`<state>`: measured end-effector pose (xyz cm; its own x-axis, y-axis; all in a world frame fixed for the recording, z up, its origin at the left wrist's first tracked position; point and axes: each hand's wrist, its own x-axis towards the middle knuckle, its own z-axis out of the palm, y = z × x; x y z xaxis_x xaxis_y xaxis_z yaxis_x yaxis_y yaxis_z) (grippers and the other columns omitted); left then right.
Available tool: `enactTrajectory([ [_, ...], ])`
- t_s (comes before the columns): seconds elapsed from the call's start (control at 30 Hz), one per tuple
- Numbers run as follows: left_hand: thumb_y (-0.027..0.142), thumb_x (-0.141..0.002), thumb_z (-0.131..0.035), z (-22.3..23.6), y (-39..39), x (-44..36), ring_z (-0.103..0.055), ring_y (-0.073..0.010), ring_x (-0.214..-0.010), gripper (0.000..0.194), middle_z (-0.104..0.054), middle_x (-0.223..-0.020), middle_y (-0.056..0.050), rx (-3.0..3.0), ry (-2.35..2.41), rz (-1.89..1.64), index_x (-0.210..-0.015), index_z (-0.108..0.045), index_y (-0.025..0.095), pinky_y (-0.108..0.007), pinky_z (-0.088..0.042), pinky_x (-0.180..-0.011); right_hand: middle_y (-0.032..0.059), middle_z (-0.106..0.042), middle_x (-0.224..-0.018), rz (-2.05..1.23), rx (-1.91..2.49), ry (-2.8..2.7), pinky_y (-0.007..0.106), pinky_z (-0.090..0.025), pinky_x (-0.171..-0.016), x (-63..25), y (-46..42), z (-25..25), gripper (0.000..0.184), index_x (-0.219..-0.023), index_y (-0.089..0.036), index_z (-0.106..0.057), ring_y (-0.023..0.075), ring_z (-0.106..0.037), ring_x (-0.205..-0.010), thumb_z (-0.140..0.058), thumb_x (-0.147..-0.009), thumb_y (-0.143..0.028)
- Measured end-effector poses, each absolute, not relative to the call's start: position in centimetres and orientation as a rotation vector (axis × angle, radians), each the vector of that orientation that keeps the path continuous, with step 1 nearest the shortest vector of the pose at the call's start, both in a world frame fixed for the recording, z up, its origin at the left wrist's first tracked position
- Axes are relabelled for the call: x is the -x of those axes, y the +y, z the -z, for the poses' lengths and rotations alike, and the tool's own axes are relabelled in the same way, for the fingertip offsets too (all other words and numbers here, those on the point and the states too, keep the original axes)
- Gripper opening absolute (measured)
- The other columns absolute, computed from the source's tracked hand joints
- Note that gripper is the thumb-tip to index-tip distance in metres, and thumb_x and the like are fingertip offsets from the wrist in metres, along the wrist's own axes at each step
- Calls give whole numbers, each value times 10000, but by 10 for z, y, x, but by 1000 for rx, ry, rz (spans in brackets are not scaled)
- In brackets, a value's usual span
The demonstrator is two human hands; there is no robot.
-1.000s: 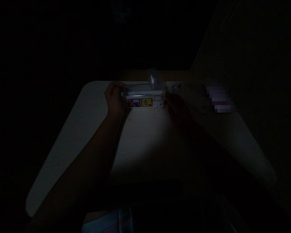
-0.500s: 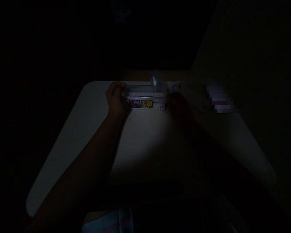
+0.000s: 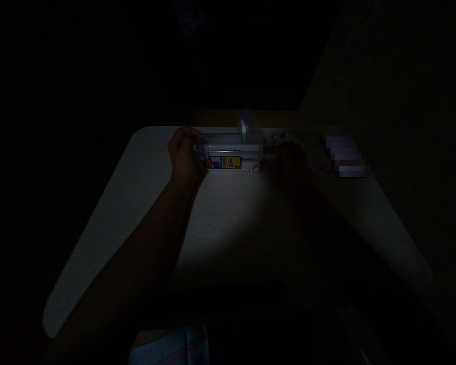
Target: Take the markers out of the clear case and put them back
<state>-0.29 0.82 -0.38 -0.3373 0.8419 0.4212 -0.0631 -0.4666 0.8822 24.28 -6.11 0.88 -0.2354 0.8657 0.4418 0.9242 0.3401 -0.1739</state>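
A clear plastic box (image 3: pixel 228 151) with a blue and yellow label lies on its side on the white table (image 3: pixel 228 203), its open end to the right. White sticks, perhaps pens, show through its wall. My left hand (image 3: pixel 183 154) is closed around the box's left end. A thin pale stick (image 3: pixel 271 154), pen-like, meets the box's right end; my right hand (image 3: pixel 293 161) pinches its outer part. Deep shade hides most of that hand's fingers. A flap of clear plastic (image 3: pixel 248 126) stands up at the box's back right.
Light, slim items with dark tips (image 3: pixel 279 136) lie behind my right hand, too dim to name. Farther right is a pixelated pale object (image 3: pixel 345 152). A light cloth with a pink stripe (image 3: pixel 171 347) shows below the table's near edge. The surroundings are very dark.
My right hand has shifted slightly right from the box's end, and the pale stick now shows between its fingers and the box. My left hand and the box have hardly moved.
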Motion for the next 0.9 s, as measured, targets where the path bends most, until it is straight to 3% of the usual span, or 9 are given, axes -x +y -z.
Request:
enactTrajectory([
  [0.2,106,-779,-490,5,12,5,-440,-104,-614,147,-504,-644,2,-1247,1067,-1867,-667,-573,154,-263,-337,-601,102,-624,-1194,159,1507,-2204,384,-363,-953,-227,-64,-10,337,-1132,-204,-615,238,-519,-1118,-349,-926,-234],
  [0.43,279,-801,-557,7,12,6,-484,-120,-625,174,-532,-660,5,-1248,1077,-1862,-650,-577,195,-259,-365,-582,120,-654,-1117,177,1443,-2126,417,-393,-927,-247,-54,-1,311,-1085,-179,-647,264,-553,-1074,-436,-861,-224],
  [0.57,362,-794,-580,8,12,6,-512,-131,-649,210,-538,-666,5,-1270,1093,-1854,-651,-570,208,-261,-380,-585,126,-642,-1157,133,1403,-2159,384,-416,-911,-238,-58,-3,343,-1154,-164,-614,244,-564,-1076,-396,-900,-238],
  [0.73,299,-792,-563,7,12,7,-494,-116,-630,179,-536,-667,5,-1262,1099,-1861,-651,-578,189,-272,-359,-583,98,-634,-1201,75,1385,-2220,355,-417,-909,-230,-61,-6,362,-1202,-205,-596,219,-555,-1112,-371,-918,-200],
  [0.9,253,-734,-547,7,11,6,-480,-126,-623,118,-540,-644,1,-1292,1054,-1891,-647,-608,201,-266,-358,-583,112,-640,-1197,79,1472,-2311,402,-409,-904,-241,-63,-15,410,-1266,-200,-569,252,-568,-1096,-414,-886,-191],
])
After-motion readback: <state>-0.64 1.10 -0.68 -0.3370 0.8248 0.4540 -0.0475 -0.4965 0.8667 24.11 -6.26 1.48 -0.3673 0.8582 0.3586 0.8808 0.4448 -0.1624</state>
